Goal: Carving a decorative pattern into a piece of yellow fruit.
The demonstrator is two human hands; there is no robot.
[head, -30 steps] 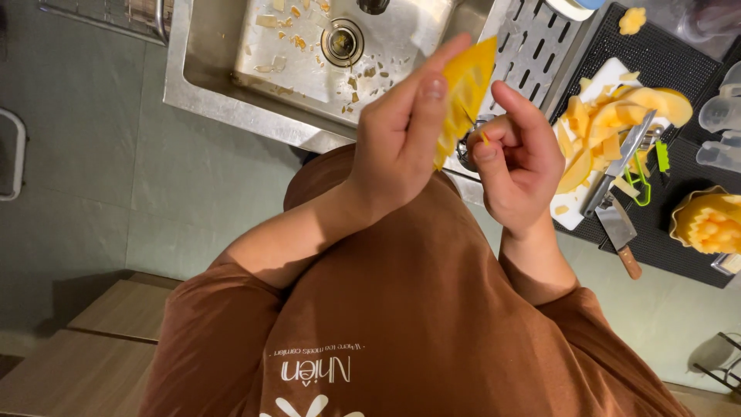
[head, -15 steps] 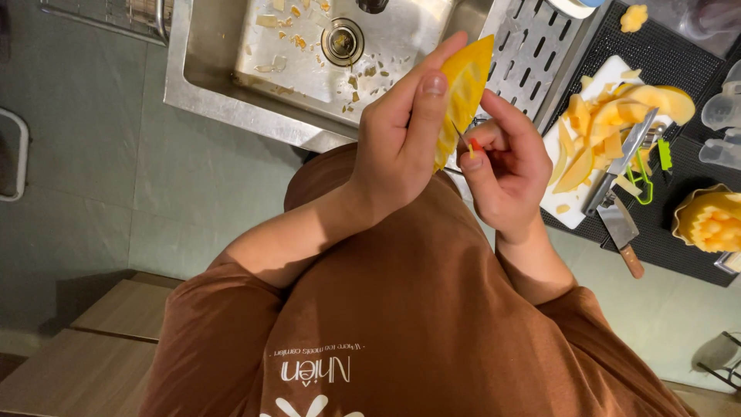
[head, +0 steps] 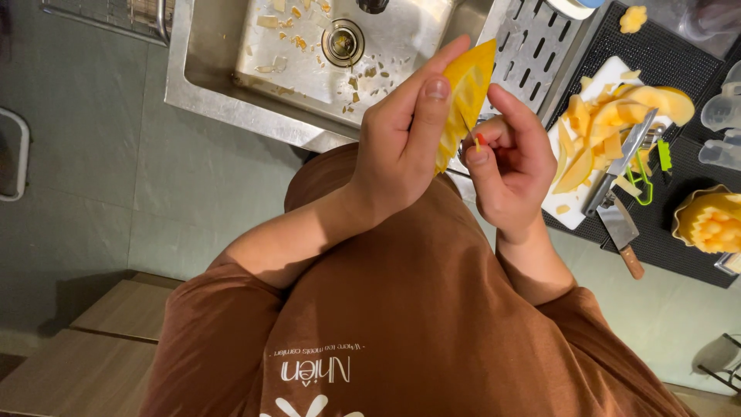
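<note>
My left hand (head: 397,147) holds a yellow mango slice (head: 468,81) upright over the edge of the steel sink (head: 231,93), with fingers wrapped behind it and the thumb on its front. My right hand (head: 513,174) is closed around a small metal tool (head: 465,147), mostly hidden in the fist, and presses it against the lower edge of the slice. A thin yellow sliver sticks out beside the thumb. Both hands touch the fruit just above my brown shirt.
Peel scraps lie in the sink around the drain (head: 343,40). A perforated metal tray (head: 540,46) sits beside it. On the black mat (head: 679,69) to the right are a white cutting board (head: 598,85) with mango pieces, a knife (head: 629,154), a cleaver (head: 621,232) and a scored mango half (head: 714,220).
My right hand has shifted slightly along the lower edge of the slice. My left hand keeps the slice in nearly the same place.
</note>
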